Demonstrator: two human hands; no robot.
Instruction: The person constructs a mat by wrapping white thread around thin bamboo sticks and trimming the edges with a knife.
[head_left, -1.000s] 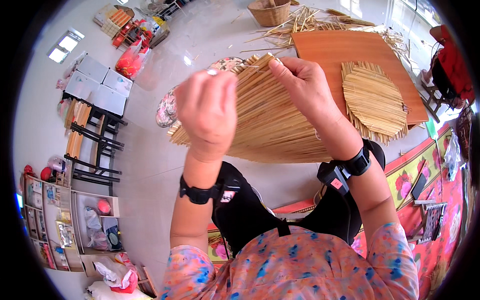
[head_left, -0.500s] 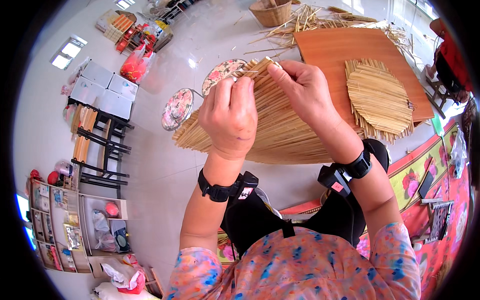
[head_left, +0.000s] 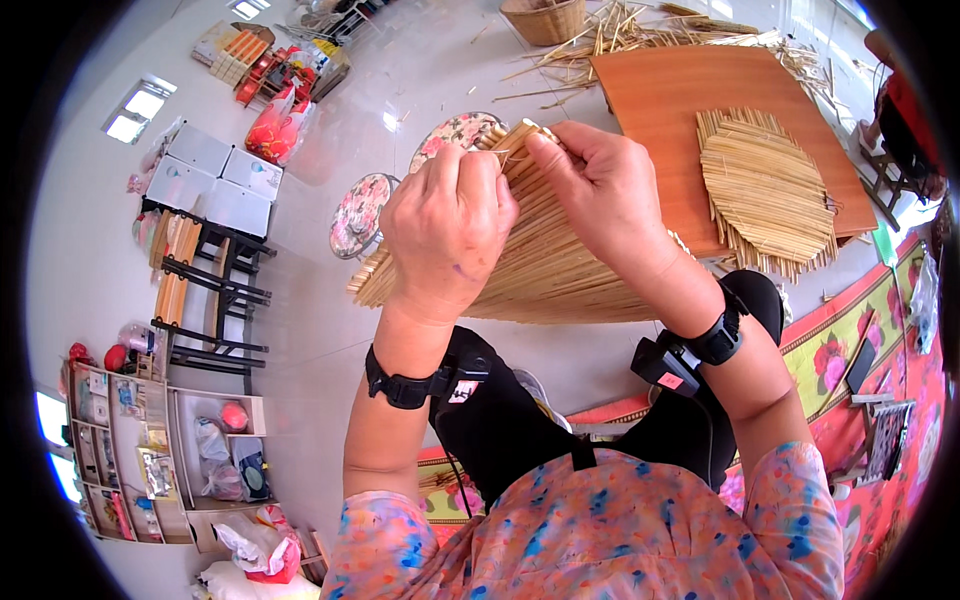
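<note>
A wide mat of straw-coloured stalks [head_left: 570, 270], laid side by side, spreads in front of me above my knees. At its far corner my right hand [head_left: 605, 185] pinches the stalk ends between thumb and fingers. My left hand [head_left: 445, 225] is closed beside that corner, just left of the right one. A thin pale thread [head_left: 502, 153] shows at its fingertips and runs toward the stalk ends. Whatever else lies inside the left fist is hidden. Both wrists carry black straps.
A finished-looking round stalk mat [head_left: 768, 190] lies on a brown table [head_left: 650, 95] at the right. Loose stalks [head_left: 640, 38] and a woven basket [head_left: 545, 22] are beyond it. Flowered round stools [head_left: 362, 212] stand behind the mat. A person in red [head_left: 905, 120] sits far right.
My left hand has shifted slightly left and toward me, and its fingers have turned. The right hand still holds the corner. The view has tilted a little.
</note>
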